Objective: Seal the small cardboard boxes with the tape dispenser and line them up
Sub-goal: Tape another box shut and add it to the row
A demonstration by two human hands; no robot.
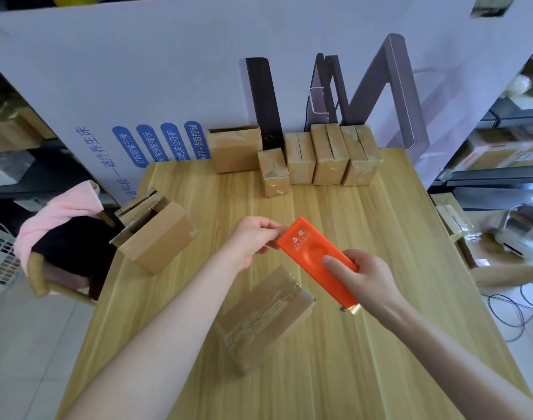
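An orange tape dispenser [315,256] is held in the air above the wooden table [395,268]. My right hand [362,280] grips its near end, thumb on top. My left hand [253,241] pinches its far left corner. Below the dispenser a closed small cardboard box [265,316] with shiny clear tape on its top lies on the table. An open box [156,234] with raised flaps sits at the table's left edge. Several taped boxes [316,156] stand in a row at the far edge, with one smaller box [272,172] slightly in front.
A big white printed carton [137,86] stands upright behind the table. Left of the table a chair [62,237] carries pink and black cloth. Shelves with boxes flank both sides, and cables lie on the floor at the right.
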